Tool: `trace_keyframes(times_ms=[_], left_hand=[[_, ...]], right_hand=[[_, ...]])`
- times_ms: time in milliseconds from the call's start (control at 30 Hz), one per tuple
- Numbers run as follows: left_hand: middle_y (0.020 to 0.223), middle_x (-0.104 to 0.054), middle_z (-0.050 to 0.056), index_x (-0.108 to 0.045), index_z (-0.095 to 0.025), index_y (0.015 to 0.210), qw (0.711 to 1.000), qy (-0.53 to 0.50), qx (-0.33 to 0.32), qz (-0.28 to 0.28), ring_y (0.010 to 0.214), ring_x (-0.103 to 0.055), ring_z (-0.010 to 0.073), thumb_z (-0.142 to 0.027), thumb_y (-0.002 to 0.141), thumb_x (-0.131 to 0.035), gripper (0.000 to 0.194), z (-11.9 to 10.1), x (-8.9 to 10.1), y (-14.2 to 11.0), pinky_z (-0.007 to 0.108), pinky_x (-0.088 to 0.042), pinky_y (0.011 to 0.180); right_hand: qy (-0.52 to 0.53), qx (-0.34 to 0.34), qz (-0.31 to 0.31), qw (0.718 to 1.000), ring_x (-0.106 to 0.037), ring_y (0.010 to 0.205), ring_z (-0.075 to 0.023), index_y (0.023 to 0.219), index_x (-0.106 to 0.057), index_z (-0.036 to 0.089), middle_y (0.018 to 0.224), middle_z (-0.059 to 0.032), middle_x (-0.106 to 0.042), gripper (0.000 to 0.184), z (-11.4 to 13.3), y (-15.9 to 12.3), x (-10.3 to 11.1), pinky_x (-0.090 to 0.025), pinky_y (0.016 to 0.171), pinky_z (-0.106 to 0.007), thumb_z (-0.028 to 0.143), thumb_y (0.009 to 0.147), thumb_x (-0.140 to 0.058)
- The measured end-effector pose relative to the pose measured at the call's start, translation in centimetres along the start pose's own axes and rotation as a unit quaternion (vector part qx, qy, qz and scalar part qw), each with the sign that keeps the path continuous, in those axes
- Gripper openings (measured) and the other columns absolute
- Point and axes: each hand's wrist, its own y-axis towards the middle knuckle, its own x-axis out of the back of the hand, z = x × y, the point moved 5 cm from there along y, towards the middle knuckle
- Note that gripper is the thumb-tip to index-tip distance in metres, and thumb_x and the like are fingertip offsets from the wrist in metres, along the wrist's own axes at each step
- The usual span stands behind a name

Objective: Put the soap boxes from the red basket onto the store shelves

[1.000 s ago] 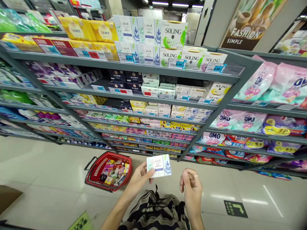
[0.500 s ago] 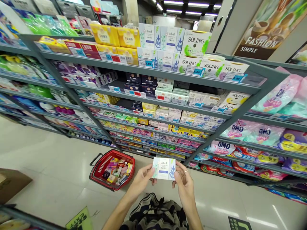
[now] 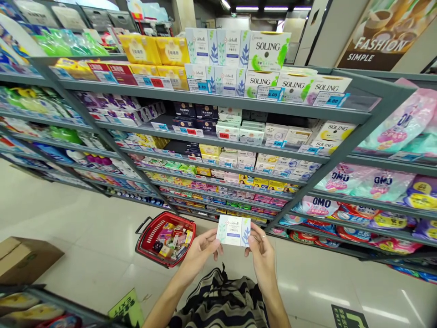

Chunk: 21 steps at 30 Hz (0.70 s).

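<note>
A small white soap box (image 3: pixel 233 231) with pale green and blue leaf prints is held level in front of me, its labelled face toward the camera. My left hand (image 3: pixel 204 243) grips its left edge, thumb on the front and fingers behind. The right edge is pinched the same way by my right hand (image 3: pixel 258 250), which wears a ring. Matching delvell boxes (image 3: pixel 233 48) stand stacked on the top shelf, beside white SOLING boxes (image 3: pixel 268 51). On the floor to the left, a red shopping basket (image 3: pixel 142 249) holds several small packets and boxes.
Tall grey shelving (image 3: pixel 218 101) filled with boxed soaps runs across the front. Bags of OMO detergent (image 3: pixel 382 180) fill the right-hand shelves. A cardboard box (image 3: pixel 29 259) sits on the floor at left, and a green exit sign (image 3: pixel 128 310) lies near the lower left shelf.
The camera view has shifted slightly, so the top-shelf boxes appear further left and the basket further right. Both hands still hold the soap box, now a little higher in the picture.
</note>
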Motion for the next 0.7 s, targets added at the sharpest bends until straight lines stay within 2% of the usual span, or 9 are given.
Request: trace_keyframes(times_ms=[167,333,433,700], left_hand=[[0.073,-0.068,0.007,-0.07,-0.01,0.137,1.0,0.004,-0.005,-0.006,0.067,-0.056,0.0167,-0.064,0.084,-0.077,0.075,0.4,-0.1,-0.1,0.026,-0.048,0.06],[0.075,-0.069,0.007,-0.066,-0.011,0.141,1.0,0.01,0.001,-0.019,0.065,-0.054,0.0148,-0.06,0.089,-0.073,0.072,2.0,0.6,-0.3,0.026,-0.047,0.061],[0.076,-0.069,0.008,-0.065,-0.011,0.143,1.0,0.003,0.009,-0.025,0.067,-0.054,0.0159,-0.06,0.088,-0.074,0.074,2.7,0.9,-0.3,0.026,-0.048,0.061],[0.071,-0.065,0.005,-0.067,-0.012,0.14,1.0,-0.011,0.01,-0.026,0.067,-0.054,0.0159,-0.063,0.085,-0.076,0.076,1.7,0.3,0.0,0.026,-0.047,0.061]], right_hand=[[0.001,-0.005,-0.004,1.0,-0.06,0.075,-0.0164,0.134,-0.067,0.02,0.107,-0.0098,-0.073,0.059,0.0,0.1,0.1,-0.051,0.056,-0.026,0.057,0.089,-0.076],[-0.005,-0.009,0.015,1.0,-0.064,0.083,-0.0191,0.136,-0.067,0.021,0.109,-0.0108,-0.072,0.058,-0.5,0.0,0.2,-0.051,0.055,-0.025,0.057,0.091,-0.074],[-0.015,-0.015,0.023,1.0,-0.062,0.079,-0.0174,0.139,-0.065,0.022,0.112,-0.0113,-0.073,0.057,-0.7,0.0,0.3,-0.051,0.057,-0.026,0.056,0.093,-0.072],[-0.016,-0.006,0.011,1.0,-0.064,0.082,-0.0189,0.136,-0.067,0.021,0.111,-0.0116,-0.074,0.057,0.0,0.2,0.0,-0.051,0.057,-0.026,0.057,0.092,-0.073]])
